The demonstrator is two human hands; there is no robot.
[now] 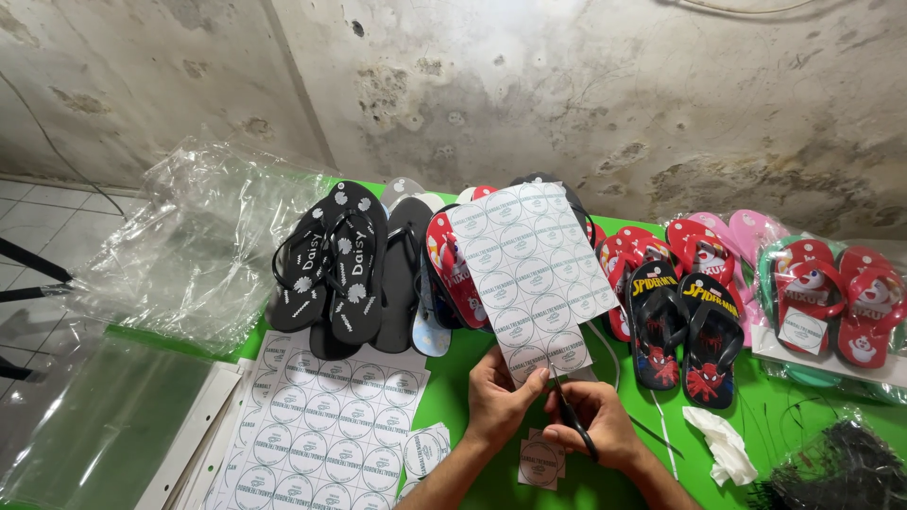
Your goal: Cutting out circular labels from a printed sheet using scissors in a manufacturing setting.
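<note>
While the left hand (498,404) pinches the bottom edge of a label sheet (531,279) printed with round stickers, the right hand (595,425) has its grip closed around scissors (572,416), blades at the sheet's lower edge. Sheet stands raised over the green desk (453,368). Cut stickers (540,460) lie under the hands, another sheet (321,430) left, flip-flops (335,264) behind.
</note>
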